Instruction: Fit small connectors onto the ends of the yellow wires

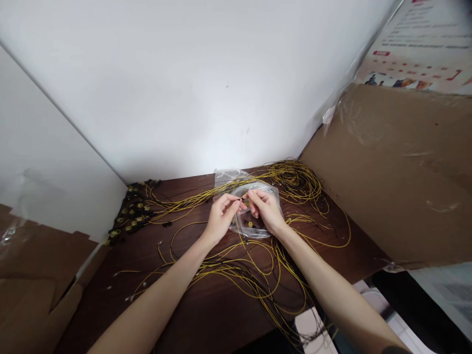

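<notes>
My left hand (223,212) and my right hand (264,209) meet over the middle of the table, fingertips a short way apart. Pinched in the left fingers is a small dark piece, with a yellow wire (238,227) hanging below it. The right thumb and finger close on a thin orange-yellow wire end (244,196) that runs toward the left hand. Beneath both hands lies a clear plastic bag (239,230) with small yellow and black parts, among them a yellow piece (250,224). Fine detail between the fingertips is too small to make out.
Yellow and black wires (254,290) loop across the front of the dark brown table (206,314). A coiled wire bundle (295,178) lies at the back right. Black-and-yellow connectors (129,216) are heaped at the left. A white wall (206,88) and cardboard panels (398,172) enclose the table.
</notes>
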`<state>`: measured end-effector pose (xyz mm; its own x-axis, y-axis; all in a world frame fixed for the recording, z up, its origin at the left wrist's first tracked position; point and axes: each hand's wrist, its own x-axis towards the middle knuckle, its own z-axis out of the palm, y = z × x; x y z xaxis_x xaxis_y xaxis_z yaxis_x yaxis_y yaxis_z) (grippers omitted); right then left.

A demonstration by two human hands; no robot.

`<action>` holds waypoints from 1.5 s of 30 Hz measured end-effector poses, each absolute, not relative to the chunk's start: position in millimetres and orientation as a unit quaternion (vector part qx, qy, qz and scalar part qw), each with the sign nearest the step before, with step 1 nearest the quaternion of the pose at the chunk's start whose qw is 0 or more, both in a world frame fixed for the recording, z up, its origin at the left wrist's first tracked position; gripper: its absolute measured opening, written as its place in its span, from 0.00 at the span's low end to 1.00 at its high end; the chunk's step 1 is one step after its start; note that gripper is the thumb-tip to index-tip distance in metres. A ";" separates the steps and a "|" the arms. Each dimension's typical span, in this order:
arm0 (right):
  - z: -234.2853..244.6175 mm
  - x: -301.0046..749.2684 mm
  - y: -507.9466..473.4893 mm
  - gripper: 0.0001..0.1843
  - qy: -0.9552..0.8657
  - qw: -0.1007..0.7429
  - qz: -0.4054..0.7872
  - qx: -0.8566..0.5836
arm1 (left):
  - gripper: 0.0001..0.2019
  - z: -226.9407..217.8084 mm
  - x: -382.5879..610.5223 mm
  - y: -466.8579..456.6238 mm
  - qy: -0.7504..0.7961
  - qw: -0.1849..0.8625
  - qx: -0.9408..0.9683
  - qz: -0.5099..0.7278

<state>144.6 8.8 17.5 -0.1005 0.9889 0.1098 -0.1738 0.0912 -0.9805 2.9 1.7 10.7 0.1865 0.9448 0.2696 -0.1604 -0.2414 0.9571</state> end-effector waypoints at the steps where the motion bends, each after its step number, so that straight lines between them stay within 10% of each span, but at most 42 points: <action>1: 18.0 145.2 8.7 0.16 -0.513 0.537 0.532 -0.405 | 0.07 10.8 2.9 1.6 0.341 0.513 0.574 0.539; 45: 22.5 148.3 9.3 0.14 -0.494 0.555 0.569 -0.352 | 0.07 7.5 3.8 4.5 0.364 0.515 0.589 0.506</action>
<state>148.3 9.3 22.5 -0.1357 0.9797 0.1477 -0.2826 0.1046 -0.9535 3.8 4.5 7.5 0.2227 0.9494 0.2214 -0.0928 -0.2054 0.9743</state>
